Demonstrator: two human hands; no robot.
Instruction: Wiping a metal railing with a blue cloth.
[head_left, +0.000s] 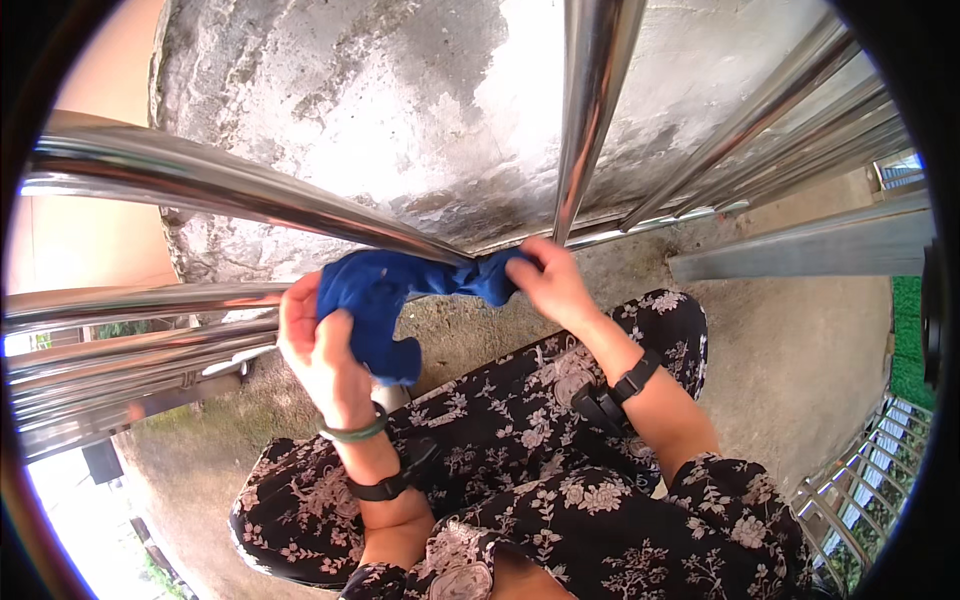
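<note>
A blue cloth (375, 285) is stretched between my two hands, low by the foot of a shiny metal railing post (330, 206). My left hand (322, 345) grips its wider end, and a loose flap hangs below the fingers. At the other end, my right hand (551, 281) pinches the bunched part of the cloth between thumb and fingers. The middle of the cloth passes at the base of the post; whether it goes fully around is hidden. A second metal post (592, 112) rises just beyond my right hand.
A stained concrete wall (360, 97) stands behind the posts. More metal bars (150, 341) run off at left and others (750, 112) at right. A grey beam (802, 236) crosses the right side above the concrete floor (765, 352). A metal grille (862, 472) is at lower right.
</note>
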